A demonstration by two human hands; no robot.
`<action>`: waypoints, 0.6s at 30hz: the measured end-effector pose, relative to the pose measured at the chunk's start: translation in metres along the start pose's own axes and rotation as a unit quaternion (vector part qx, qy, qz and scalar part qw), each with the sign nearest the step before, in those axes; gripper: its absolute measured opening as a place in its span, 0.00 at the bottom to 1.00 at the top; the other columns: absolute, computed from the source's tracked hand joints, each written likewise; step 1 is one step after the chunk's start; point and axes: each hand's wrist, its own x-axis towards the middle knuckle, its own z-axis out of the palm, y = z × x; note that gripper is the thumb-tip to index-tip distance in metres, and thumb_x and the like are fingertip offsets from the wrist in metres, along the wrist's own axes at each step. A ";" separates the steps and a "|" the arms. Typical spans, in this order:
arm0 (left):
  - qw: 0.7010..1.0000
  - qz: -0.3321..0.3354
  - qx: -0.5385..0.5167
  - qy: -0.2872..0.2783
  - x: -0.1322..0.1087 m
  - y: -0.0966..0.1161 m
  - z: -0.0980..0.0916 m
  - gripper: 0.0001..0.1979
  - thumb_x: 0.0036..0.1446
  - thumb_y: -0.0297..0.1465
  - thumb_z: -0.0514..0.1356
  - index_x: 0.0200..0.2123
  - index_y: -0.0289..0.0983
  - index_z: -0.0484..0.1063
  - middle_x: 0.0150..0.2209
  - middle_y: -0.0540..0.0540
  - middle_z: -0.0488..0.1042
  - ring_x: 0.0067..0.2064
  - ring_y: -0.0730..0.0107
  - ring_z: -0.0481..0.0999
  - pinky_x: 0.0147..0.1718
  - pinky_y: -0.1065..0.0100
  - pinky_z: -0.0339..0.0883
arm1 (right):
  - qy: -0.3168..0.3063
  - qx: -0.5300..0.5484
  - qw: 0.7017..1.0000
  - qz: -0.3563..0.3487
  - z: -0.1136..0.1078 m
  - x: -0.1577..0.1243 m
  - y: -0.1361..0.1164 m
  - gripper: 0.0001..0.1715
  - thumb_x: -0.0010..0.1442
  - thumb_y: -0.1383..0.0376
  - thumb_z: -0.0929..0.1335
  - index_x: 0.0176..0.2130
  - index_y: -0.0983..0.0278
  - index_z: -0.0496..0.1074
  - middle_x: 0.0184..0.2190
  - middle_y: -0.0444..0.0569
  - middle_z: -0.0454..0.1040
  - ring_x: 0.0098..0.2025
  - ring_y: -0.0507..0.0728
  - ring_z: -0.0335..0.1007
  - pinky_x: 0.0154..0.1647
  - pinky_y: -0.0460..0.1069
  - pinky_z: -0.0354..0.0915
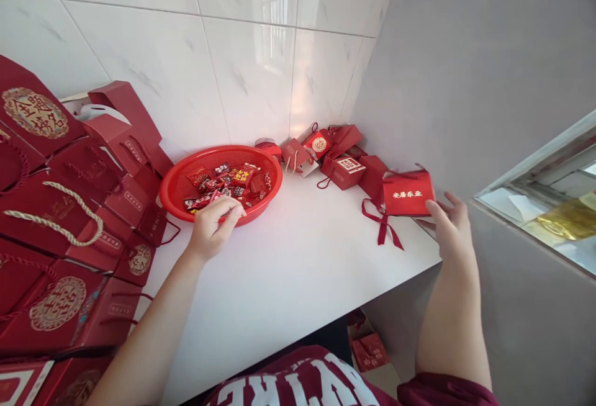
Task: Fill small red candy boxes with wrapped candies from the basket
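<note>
My left hand is over the near rim of a red plastic basket. Its fingers are curled together, and whatever is in them is hidden. Wrapped candies in red, yellow and dark wrappers lie inside the basket. At the right end of the table, my right hand has its fingers apart beside a red gift box with gold lettering. The thumb touches the box's right corner. A dark red ribbon trails from the box onto the tabletop.
Several small red gift boxes are heaped against the back wall. Many red bags and boxes with cord handles are stacked at left. The white table ends close to the grey wall. Below it sits another red package.
</note>
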 end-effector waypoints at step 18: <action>0.974 -0.153 -0.149 -0.079 -0.089 -0.002 0.014 0.47 0.57 0.46 0.65 0.71 0.44 0.43 0.71 0.36 0.51 0.72 0.47 0.51 0.69 0.44 0.49 | -0.504 0.184 0.800 -0.268 0.156 -0.128 -0.109 0.37 0.65 0.63 0.68 0.69 0.52 0.55 0.70 0.53 0.53 0.71 0.64 0.50 0.68 0.66 0.55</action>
